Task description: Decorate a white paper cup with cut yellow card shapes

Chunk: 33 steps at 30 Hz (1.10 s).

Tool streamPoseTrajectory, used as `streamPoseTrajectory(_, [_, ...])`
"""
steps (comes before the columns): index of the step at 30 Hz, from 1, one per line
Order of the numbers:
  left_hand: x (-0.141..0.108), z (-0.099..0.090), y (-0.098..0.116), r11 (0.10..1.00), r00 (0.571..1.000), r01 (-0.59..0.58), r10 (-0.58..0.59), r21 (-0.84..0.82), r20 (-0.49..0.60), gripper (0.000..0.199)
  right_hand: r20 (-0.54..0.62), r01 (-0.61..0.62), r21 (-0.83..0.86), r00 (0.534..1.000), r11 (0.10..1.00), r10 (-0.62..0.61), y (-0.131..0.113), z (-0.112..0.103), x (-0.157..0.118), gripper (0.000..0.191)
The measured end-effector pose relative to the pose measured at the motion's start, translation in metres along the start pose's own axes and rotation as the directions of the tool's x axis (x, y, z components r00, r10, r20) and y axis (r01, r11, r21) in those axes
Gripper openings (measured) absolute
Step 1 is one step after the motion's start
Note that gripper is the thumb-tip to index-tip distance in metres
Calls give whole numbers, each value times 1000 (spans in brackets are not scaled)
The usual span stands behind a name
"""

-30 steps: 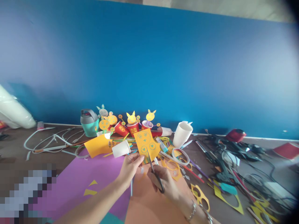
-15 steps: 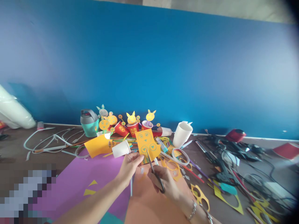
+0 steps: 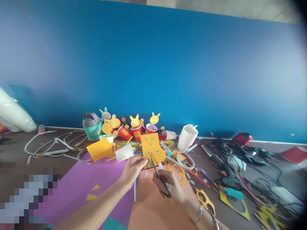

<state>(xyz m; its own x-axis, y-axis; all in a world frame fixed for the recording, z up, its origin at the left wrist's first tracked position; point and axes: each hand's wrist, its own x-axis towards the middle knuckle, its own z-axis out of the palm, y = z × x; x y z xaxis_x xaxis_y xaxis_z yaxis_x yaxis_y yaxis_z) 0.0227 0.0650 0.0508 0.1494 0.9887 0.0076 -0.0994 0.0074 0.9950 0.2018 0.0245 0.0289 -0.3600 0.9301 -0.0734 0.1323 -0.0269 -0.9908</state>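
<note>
An orange-yellow paper [image 3: 150,143] with a drawn face and two smaller circles stands upright in front of me. My left hand [image 3: 134,167] pinches its lower left corner between thumb and fingers. My right hand [image 3: 170,185] is closed around the handles of dark scissors [image 3: 157,172], whose blades point up at the paper's lower part, near the left small circle. Below the hands lie an orange sheet [image 3: 153,210] and a purple sheet [image 3: 107,182] with small yellow scraps.
Behind stand red cups [image 3: 136,133] with yellow animal-face figures, a teal container [image 3: 92,129] and a white cup [image 3: 187,138]. A white cup [image 3: 124,152] lies tipped. Right are cut paper scraps [image 3: 206,203], a tape roll [image 3: 185,160], cables and a glue gun [image 3: 231,179].
The orange-yellow paper has turned slightly more upright and shifted a little right. My right hand and the scissors have moved slightly. My left hand keeps its pinch.
</note>
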Motion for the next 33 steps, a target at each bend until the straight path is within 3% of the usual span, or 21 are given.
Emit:
streamPoseTrajectory(27, [8,-11,1,996,995,85,-87,35,53,28,31,-25,-127,999,992,29,25,-17,7,26])
streamPoseTrajectory(33, [5,-6,-2,992,983,123,-121,-10,135,33,7,-73,-14,997,997,73,19,-11,7,23])
